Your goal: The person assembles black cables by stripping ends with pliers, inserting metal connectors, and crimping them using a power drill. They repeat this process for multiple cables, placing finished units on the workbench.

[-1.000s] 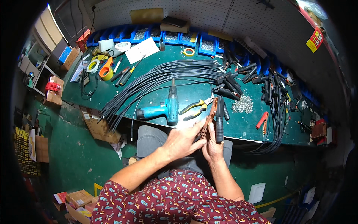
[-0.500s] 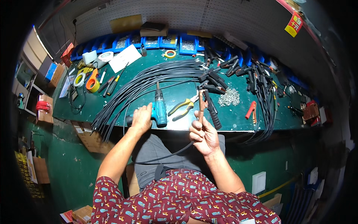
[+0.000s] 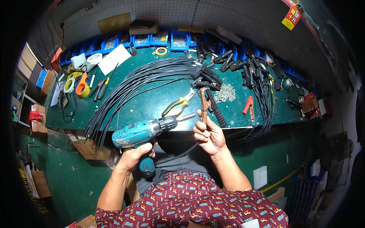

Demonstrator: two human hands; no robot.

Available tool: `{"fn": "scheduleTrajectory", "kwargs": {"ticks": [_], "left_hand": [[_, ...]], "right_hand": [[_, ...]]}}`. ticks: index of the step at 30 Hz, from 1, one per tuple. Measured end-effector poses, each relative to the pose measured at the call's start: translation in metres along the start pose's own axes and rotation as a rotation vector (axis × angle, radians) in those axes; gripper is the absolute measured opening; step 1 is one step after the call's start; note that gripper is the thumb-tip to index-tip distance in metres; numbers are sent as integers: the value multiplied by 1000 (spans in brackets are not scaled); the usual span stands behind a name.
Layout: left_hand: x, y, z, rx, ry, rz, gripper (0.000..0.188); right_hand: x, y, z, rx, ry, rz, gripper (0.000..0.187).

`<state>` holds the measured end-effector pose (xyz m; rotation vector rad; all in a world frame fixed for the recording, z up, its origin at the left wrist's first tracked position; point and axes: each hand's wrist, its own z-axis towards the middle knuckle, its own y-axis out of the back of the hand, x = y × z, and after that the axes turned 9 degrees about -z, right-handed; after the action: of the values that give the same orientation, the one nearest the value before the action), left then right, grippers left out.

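So the drill [image 3: 133, 135] is being gripped by the left hand [image 3: 137, 155], fingers wrapped round its handle, with the body being held up above that hand and off to its left. The nose is being pointed across at the right hand [image 3: 209, 135], its tip sitting just beside those fingers; whether it's touching anything can't be told from this angle.

Over in the right hand, a clamp [image 3: 205, 104] is being held upright by its bare copper-coloured arm, thumb and fingers closed round it. Its black-sleeved arm is being left free, slanting down just right of the hand. A black cable [image 3: 178, 154] is being trailed from under the same hand, over the lap, towards the left hand.

On the worktop [image 3: 235, 121], yellow-and-black pliers [image 3: 177, 106] are being left lying ahead of the hands, roughly between them. A pile of screws [image 3: 225, 93] is being kept beyond the right hand, slightly to its right, and a red-handled clamp [image 3: 248, 106] is lying further right of it. A thick bundle of cables [image 3: 140, 81] is being spread out beyond the left hand, with blue bins [image 3: 140, 40] being lined up well past that.
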<state>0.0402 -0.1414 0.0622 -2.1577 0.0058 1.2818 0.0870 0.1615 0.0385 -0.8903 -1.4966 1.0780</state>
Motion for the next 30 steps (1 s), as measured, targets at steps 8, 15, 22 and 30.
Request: {"fn": "scheduleTrajectory", "kwargs": {"ticks": [8, 15, 22, 30], "left_hand": [[7, 0, 5, 73, 123, -13, 36], [6, 3, 9, 76, 205, -55, 38], [10, 8, 11, 95, 289, -139, 27], [11, 11, 10, 85, 318, -110, 30]], "right_hand": [[-1, -2, -3, -3, -19, -7, 39], [-1, -1, -5, 10, -28, -48, 38], [-1, -1, -4, 17, -32, -108, 39], [-2, -1, -6, -16, -63, -113, 38]]}}
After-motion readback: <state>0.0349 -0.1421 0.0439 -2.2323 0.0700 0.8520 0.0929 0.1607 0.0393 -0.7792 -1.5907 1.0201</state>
